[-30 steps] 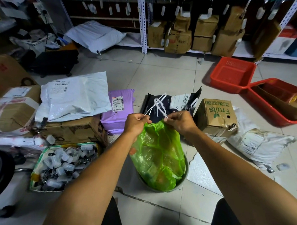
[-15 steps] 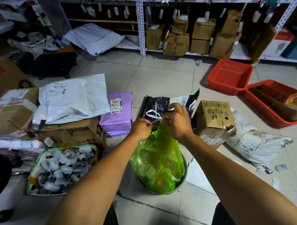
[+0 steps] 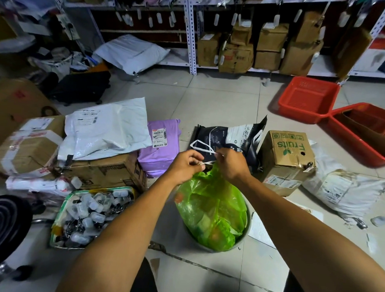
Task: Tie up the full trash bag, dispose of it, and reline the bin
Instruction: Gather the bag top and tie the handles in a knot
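Trash bag: green, full, seated in bin on floor at 6 o'clock of black parcel. Neck gathered. Left hand and right hand both pinching white drawstring above neck. Loose strands noted a second ago now drawn into one small loop at 12 o'clock of hands. Judged: knot forming, not yet cinched. Bag not lifted; disposal and relining outstanding. Fruit box at 3 o'clock.
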